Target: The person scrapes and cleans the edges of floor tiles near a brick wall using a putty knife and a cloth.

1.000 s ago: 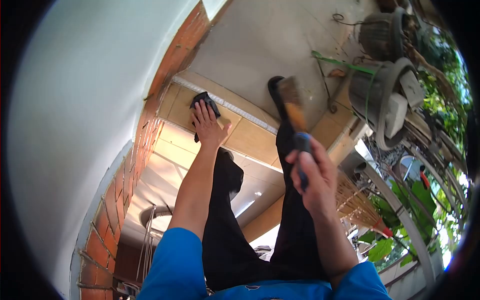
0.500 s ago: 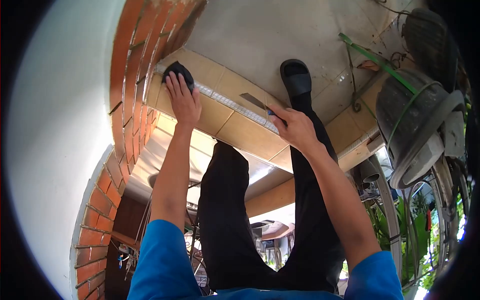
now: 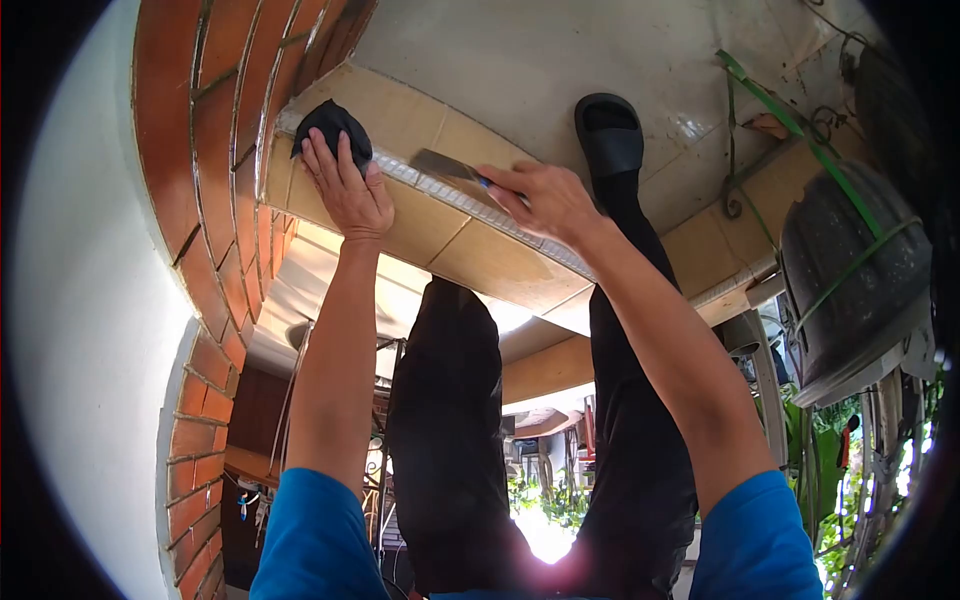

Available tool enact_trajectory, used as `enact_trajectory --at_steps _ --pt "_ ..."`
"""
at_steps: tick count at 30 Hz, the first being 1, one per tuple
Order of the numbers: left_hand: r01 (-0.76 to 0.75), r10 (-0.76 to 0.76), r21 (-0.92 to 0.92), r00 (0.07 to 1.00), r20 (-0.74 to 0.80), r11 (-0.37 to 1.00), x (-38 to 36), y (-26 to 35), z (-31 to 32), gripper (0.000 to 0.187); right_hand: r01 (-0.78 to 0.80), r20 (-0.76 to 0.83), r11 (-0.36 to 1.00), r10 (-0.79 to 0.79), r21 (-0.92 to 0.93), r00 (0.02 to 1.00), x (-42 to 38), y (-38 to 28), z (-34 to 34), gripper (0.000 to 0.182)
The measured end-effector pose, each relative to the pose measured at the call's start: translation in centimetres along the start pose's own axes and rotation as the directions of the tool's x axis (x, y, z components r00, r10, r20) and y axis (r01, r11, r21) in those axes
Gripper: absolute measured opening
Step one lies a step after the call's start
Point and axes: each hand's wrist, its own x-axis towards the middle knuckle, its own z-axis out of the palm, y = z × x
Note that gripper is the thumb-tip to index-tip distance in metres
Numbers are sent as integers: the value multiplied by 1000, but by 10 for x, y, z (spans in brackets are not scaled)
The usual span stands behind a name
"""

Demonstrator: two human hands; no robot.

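Observation:
My left hand (image 3: 343, 185) lies on a crumpled black bundle that looks like cloth (image 3: 331, 135), its fingers stretched over it near the brick wall. The bundle rests at the left end of a tiled step (image 3: 400, 215). My right hand (image 3: 548, 200) is closed round the handle of a knife (image 3: 445, 166). A bit of blue shows by the grip. The flat, slightly blurred blade points left, over the pale ribbed strip (image 3: 482, 208) along the step; whether it touches cannot be told.
An orange brick wall (image 3: 225, 130) rises close on the left. My foot in a black slipper (image 3: 610, 135) stands on the grey floor (image 3: 480, 60) beyond the step. To the right are a dark ribbed pot (image 3: 850, 270), a green strap (image 3: 765, 95) and plants.
The knife and my right hand have moved left along the step, nearer the black bundle. My left hand stays on the bundle. The view has shifted a little.

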Motion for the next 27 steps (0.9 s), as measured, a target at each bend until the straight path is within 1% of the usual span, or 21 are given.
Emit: enact_trajectory --at_steps 1,4,6,7,10,13,16,19,22,23,25,27 --pt "-3 3 2 1000 0 1000 0 0 0 53 28 1 1000 -28 3 1000 13 -2 0 30" --pt "2 -2 3 1000 9 1000 1 2 -2 53 45 79 999 -47 29 996 11 5 -8 30" --pt "-1 1 0 1000 3 1000 2 4 -1 53 -4 120 1000 0 29 993 -17 22 -9 30" --pt "0 0 4 1000 1 1000 2 3 -2 53 -24 143 999 20 30 990 -23 20 -10 29" --pt "-2 2 6 1000 2 1000 1 1 -1 53 -22 77 996 15 91 997 -8 10 2 29" --pt "1 -1 -25 1000 -15 1000 1 0 1 52 103 -28 993 -102 58 994 55 -8 13 30" --pt "5 -5 -27 1000 -2 1000 1 1 -1 52 84 119 995 -88 45 989 58 -8 -10 32" --pt "10 -10 -26 1000 -10 1000 1 0 1 52 45 197 998 -51 33 979 -3 20 -22 30" --pt "9 -10 -29 1000 -10 1000 1 0 0 52 6 145 996 -18 87 989 -17 25 -17 29" --pt "9 -9 -35 1000 -11 999 1 0 1 52 39 112 997 -47 70 993 -4 17 -16 29" --pt "5 -5 -39 1000 -9 999 0 -2 1 52 108 46 993 -109 41 993 45 1 -4 30" --pt "0 0 -44 1000 -4 999 0 -1 -1 52 95 78 992 -101 82 992 82 -12 -5 30"
